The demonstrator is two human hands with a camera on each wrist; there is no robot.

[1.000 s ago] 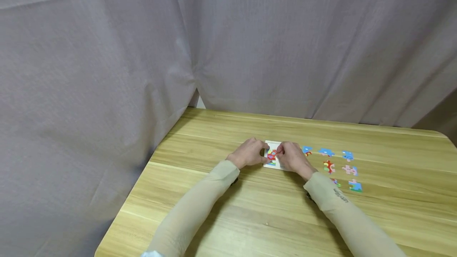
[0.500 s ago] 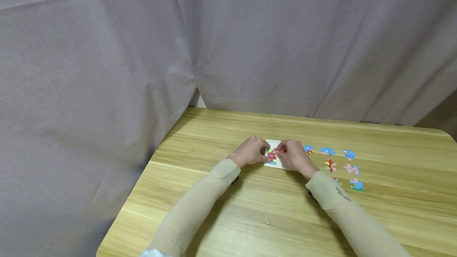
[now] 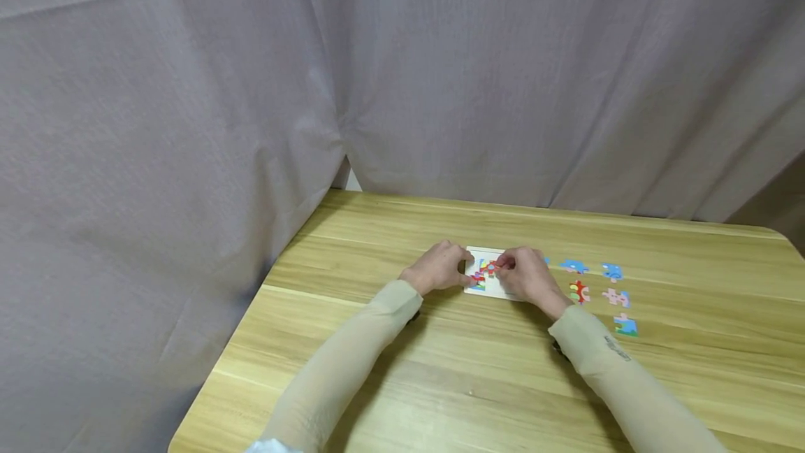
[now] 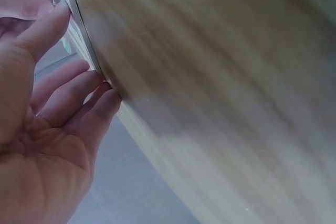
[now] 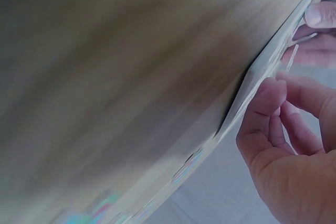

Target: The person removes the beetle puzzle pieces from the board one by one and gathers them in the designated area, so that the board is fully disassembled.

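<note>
A small white puzzle tray (image 3: 497,290) lies flat on the table in the head view. My left hand (image 3: 438,268) holds its left end, thumb at the near edge and fingers at the far corner. In the left wrist view the left hand's fingertips (image 4: 113,98) meet the tray's rim. Over the tray, my right hand (image 3: 530,275) pinches a red puzzle piece (image 3: 490,268) between thumb and forefinger. The piece shows edge-on and tilted in the right wrist view. Colourful puzzle pieces (image 3: 479,285) lie at the tray's left end, partly covered by the left thumb.
Several loose puzzle pieces lie right of the tray, among them a blue one (image 3: 574,266), a red one (image 3: 579,292), a pink one (image 3: 617,298) and a blue-green one (image 3: 625,325). The right forearm overlaps that side. A grey curtain (image 3: 453,75) hangs behind the wooden table (image 3: 453,376).
My right hand has moved slightly right, carrying the red piece away from the pieces at the tray's left end. The left hand has stayed at the tray. Some loose pieces are now hidden behind the right arm.
</note>
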